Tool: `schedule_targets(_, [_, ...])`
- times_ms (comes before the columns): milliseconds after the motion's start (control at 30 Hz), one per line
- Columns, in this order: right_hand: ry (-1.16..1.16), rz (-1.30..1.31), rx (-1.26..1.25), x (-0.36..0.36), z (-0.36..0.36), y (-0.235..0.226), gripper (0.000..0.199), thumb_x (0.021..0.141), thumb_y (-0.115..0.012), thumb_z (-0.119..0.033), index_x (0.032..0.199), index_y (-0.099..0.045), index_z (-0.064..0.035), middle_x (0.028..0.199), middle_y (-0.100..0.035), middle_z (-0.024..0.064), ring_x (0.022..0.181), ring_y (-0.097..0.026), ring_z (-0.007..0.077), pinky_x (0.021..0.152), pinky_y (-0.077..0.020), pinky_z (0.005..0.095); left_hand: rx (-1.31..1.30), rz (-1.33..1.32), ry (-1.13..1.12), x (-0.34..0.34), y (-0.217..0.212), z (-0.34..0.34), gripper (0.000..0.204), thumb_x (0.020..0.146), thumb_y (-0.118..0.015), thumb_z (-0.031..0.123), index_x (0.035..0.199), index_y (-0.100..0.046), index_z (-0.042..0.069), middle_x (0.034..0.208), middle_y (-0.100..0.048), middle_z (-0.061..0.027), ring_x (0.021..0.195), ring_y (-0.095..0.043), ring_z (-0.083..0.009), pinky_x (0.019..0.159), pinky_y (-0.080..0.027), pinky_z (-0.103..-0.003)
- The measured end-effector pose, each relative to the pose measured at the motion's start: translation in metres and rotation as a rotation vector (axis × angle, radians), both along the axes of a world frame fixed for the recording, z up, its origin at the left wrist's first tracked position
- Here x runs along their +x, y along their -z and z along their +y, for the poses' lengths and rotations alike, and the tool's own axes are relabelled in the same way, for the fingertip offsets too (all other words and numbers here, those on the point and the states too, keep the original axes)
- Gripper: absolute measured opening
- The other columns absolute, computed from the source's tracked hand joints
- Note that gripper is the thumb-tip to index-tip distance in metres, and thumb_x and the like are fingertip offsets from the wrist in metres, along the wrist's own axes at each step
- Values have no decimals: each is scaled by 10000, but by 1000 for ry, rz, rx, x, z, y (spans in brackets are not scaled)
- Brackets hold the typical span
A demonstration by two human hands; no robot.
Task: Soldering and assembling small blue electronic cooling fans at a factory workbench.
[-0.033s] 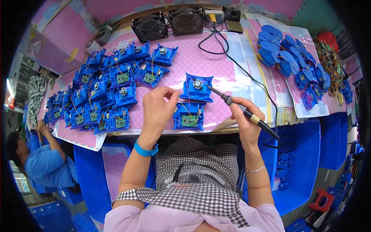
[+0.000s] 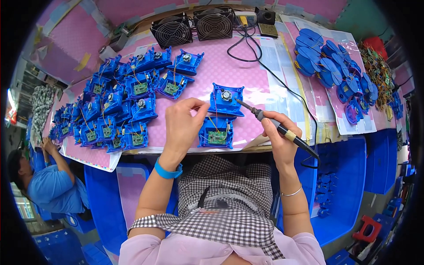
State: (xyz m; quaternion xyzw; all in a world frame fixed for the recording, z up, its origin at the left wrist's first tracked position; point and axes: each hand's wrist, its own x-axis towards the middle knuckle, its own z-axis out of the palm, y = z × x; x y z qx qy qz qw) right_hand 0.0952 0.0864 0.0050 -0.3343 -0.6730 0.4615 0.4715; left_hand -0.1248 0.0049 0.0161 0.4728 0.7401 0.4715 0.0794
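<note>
My right hand [image 2: 282, 134] grips a soldering iron [image 2: 257, 113] like a pen, its tip at the right side of the small round speaker [image 2: 226, 96] in an open blue plastic housing [image 2: 216, 106]. The nearer half of that housing holds a green circuit board [image 2: 217, 136], with thin wires running between the halves. My left hand [image 2: 182, 126] is closed in a pinch at the housing's left edge. Whatever lies between its thumb and forefinger is too small to make out.
Several similar blue housings [image 2: 140, 89] crowd the table's left. Two black fans [image 2: 213, 24] and an iron stand [image 2: 265, 17] stand behind. Blue round parts [image 2: 329, 70] and a wire heap [image 2: 377, 66] lie right. The iron's black cord [image 2: 287, 84] crosses the table. Another person [image 2: 55, 185] works far left.
My left hand has shifted slightly right, closer to the housing. The soldering iron's tip has moved slightly left, toward the speaker.
</note>
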Motion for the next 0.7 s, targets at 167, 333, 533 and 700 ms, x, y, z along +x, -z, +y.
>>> schedule_targets(167, [36,-85,15,-13,-5,0,153,783,-733,-97,910,-722,-11,737,-690,58,617,-592,109,549,-400,229,-31,-220,63,12,5,18,122,791,-720,100,850,-725,-6,737,-705,-59,591,-604,-73,528,-449,-231])
schedule_targets(333, [-13,-43,93,-19,-2,3,148,836,-698,-53,965,-700,19,770,-679,55,580,-599,75,517,-448,193,-23,35,59,13,13,22,113,796,-707,89,868,-729,4,735,-701,-85,613,-646,-99,535,-469,-250])
schedule_targets(533, [-13,-36,107,-21,-2,4,145,832,-701,-53,959,-702,16,775,-681,58,580,-599,78,518,-447,200,-71,-99,54,14,5,24,148,802,-696,105,887,-722,-14,729,-700,-109,596,-660,-154,555,-490,-278])
schedule_targets(700, [-23,-16,88,-22,-1,5,151,834,-700,-52,970,-701,15,772,-682,61,582,-599,78,518,-451,194,-56,-22,84,12,9,22,151,791,-693,101,882,-723,-16,757,-701,-130,624,-663,-175,584,-499,-294])
